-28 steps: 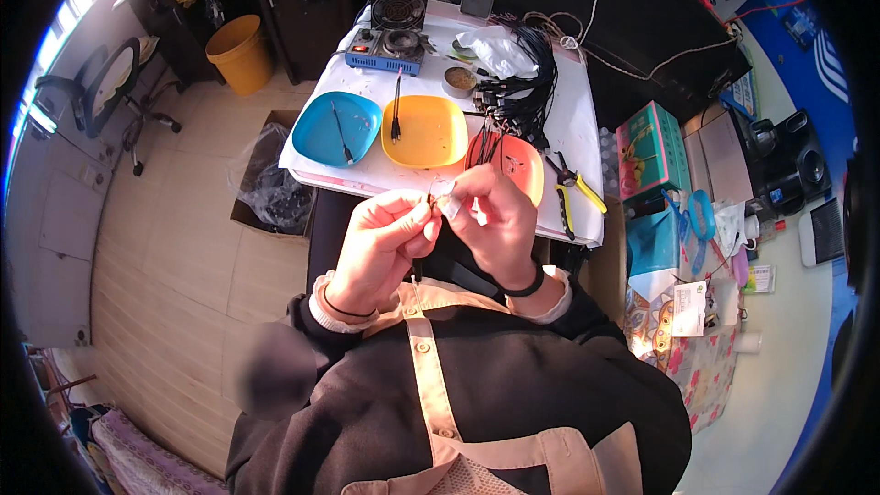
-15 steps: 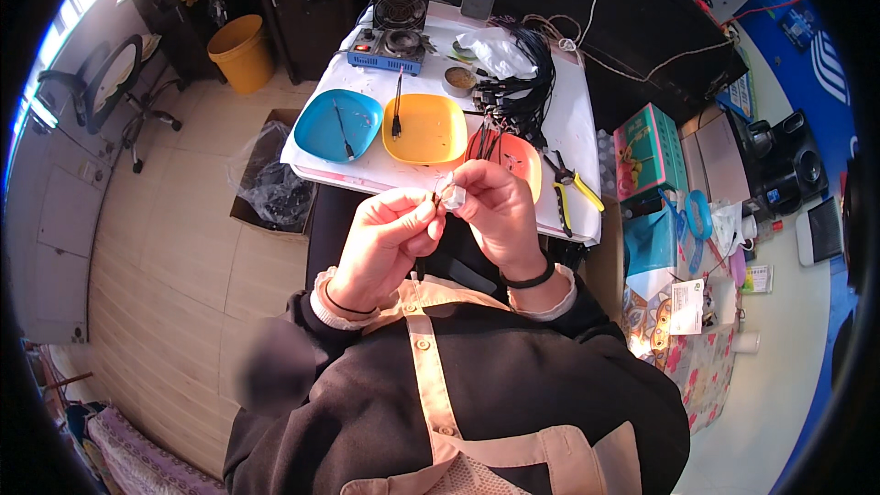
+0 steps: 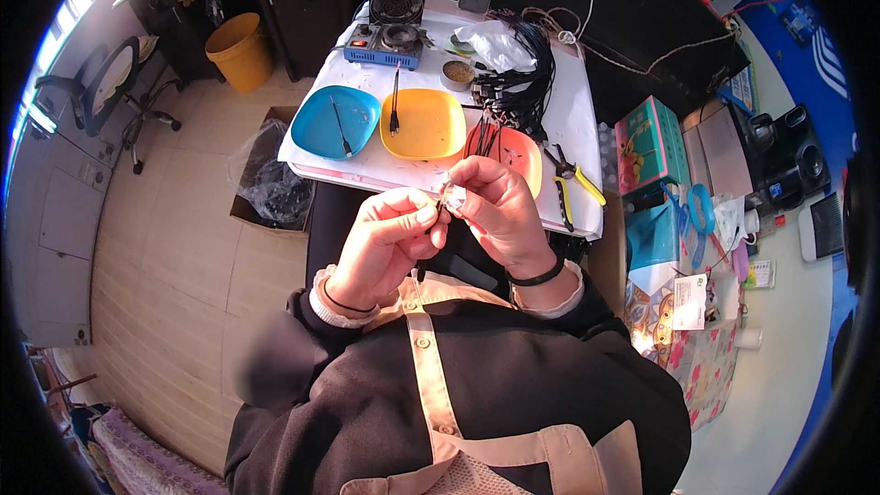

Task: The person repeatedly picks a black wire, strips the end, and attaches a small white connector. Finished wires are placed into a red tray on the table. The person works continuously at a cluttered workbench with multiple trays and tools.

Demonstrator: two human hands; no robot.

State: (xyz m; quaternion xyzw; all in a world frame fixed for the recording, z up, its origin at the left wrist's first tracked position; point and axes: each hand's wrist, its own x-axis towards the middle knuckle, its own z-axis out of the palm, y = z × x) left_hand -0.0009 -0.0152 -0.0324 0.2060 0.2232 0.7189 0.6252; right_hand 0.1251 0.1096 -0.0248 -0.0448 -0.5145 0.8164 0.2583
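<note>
**Left hand (image 3: 380,236) and right hand (image 3: 502,213) close together before the table (image 3: 576,101)**

Left thumb and fingers pinched on a thin dark cable (image 3: 421,271); its lower end shows beneath the hand, the middle is covered by the fingers. Right thumb and fingertips closed on a small whitish scrap (image 3: 456,198), right beside the cable's upper end. Whether scrap and cable touch: cannot tell; too small, and fingers in the way. Left sleeve (image 3: 323,337) partly lost in a blurred patch.

Containers, left to right. Blue dish (image 3: 314,135): one dark cable lying slantwise inside. Yellow dish (image 3: 438,124): a dark cable over the far rim, thicker end inside. Red dish (image 3: 526,158): dark cable ends at its left, small dark bits on the bottom; near-left part hidden behind the right hand. Round tin (image 3: 457,75) behind the dishes: brownish contents, kind unclear.

On the floor at left, an open carton (image 3: 247,214) with a clear plastic bag (image 3: 278,185) in it; contents of the bag hard to make out. Orange bin (image 3: 240,55) farther back, inside too dim to read.

Also on the table: blue stove (image 3: 380,56), heap of black cables (image 3: 524,82), yellow-handled pliers (image 3: 579,191) just right of the red dish.
</note>
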